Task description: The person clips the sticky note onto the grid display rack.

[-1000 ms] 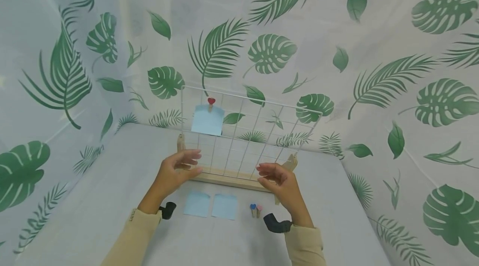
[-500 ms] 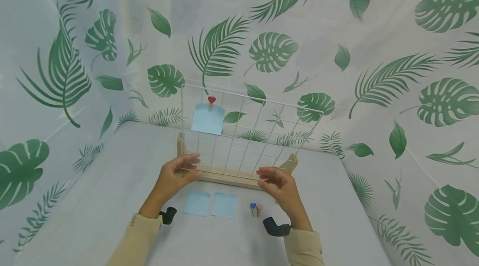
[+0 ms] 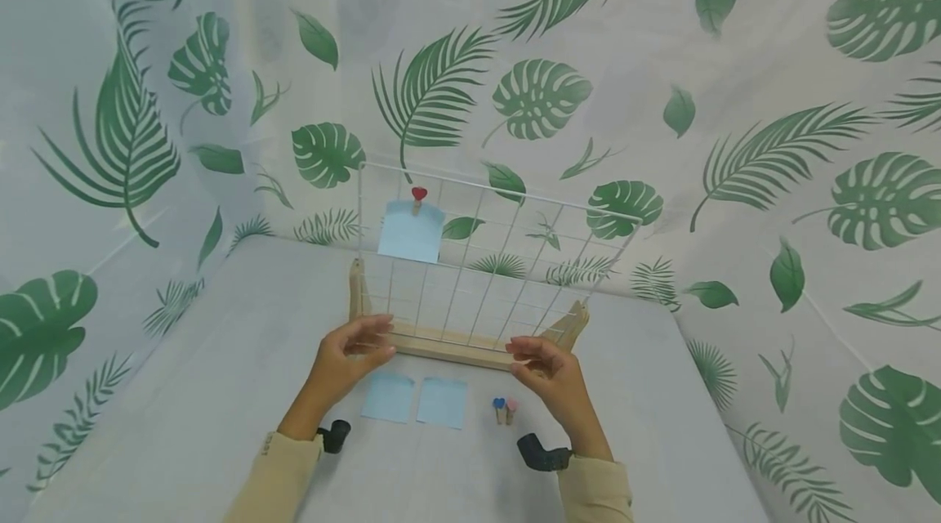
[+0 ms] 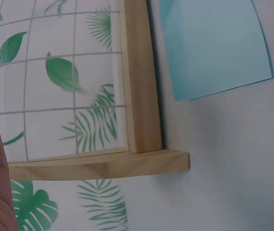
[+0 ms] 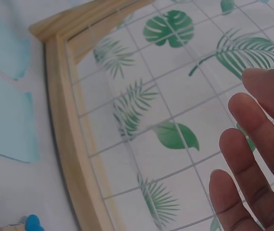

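Note:
My left hand (image 3: pixel 344 361) hovers before the left end of a white wire grid (image 3: pixel 500 193) on a wooden stand (image 3: pixel 456 353). Its fingers are loosely bent around nothing. At the right end, my right hand (image 3: pixel 556 373) is held likewise; its spread, bare fingertips (image 5: pixel 232 143) show in the right wrist view. A red heart clothespin (image 3: pixel 419 194) pins a light blue paper (image 3: pixel 410 234) to the grid's upper left. Two more blue papers, a left sheet (image 3: pixel 387 399) and a right sheet (image 3: pixel 443 404), lie in front of the stand between my forearms.
A clothespin with a blue heart (image 3: pixel 500 405) and one with a pink heart (image 3: pixel 511 407) lie side by side, right of the papers. The white table (image 3: pixel 412 474) meets leaf-printed cloth (image 3: pixel 632 122) behind. A black fitting (image 3: pixel 542 453) sits at my right wrist.
Both hands have sunk slightly, towards the lower part of the stand, staying apart and holding nothing. The head view has shifted a little. Grid, papers and clothespins stay in place.

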The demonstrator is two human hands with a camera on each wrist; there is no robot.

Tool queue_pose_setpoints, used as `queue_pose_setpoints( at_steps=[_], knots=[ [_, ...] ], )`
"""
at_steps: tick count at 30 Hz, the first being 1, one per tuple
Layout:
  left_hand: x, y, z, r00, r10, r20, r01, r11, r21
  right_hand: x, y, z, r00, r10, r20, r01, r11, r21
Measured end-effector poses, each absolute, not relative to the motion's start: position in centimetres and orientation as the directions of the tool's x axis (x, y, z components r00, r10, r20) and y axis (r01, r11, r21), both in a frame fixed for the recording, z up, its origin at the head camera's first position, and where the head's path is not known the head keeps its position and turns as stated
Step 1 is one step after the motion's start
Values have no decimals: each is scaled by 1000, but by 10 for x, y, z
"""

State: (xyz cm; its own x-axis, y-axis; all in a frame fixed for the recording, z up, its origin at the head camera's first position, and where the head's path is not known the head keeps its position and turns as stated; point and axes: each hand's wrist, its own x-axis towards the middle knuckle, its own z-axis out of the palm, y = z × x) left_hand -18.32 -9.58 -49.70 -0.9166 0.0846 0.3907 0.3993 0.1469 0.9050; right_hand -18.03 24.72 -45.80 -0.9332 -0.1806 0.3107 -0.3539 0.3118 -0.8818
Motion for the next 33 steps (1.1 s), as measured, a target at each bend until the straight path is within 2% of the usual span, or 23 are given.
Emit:
queue_pose_setpoints(
  at_steps=[10, 33],
  knots=[
    [-182, -95, -509, -928, 82, 364, 372, 119, 921, -180, 246, -470, -945, -149, 292, -325, 317, -891],
    [-176, -94, -527, -966, 48, 255, 259, 149, 954, -179, 246, -489, -970, -125, 208, -237, 312, -920]
  ],
)
